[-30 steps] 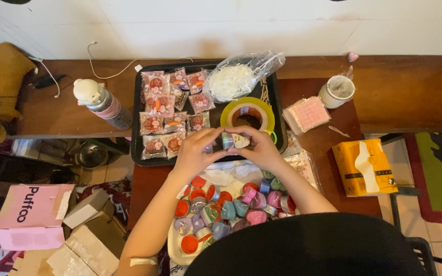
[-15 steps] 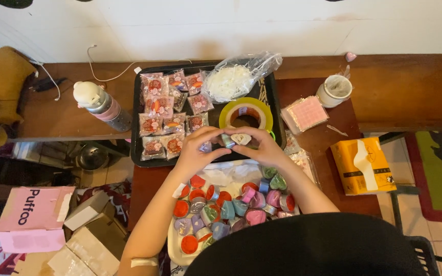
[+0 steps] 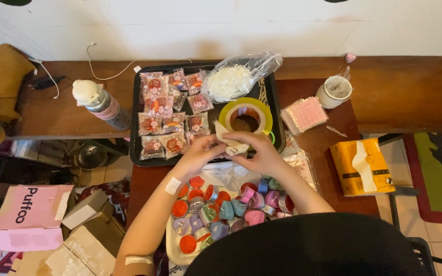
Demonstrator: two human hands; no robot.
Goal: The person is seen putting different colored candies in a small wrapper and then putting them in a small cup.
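both grips (image 3: 231, 148) around small packet (image 3: 229, 141)

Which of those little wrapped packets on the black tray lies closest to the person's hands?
The packet at the tray's near edge, right end of the nearest row; it sits just beside the left hand, while the others lie farther back.

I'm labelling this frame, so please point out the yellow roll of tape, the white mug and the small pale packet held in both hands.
Yellow roll of tape (image 3: 229, 110): head view, on its left rim.
White mug (image 3: 327, 97): head view, on its side wall.
Small pale packet (image 3: 227, 138): head view, on its middle, between the fingers.
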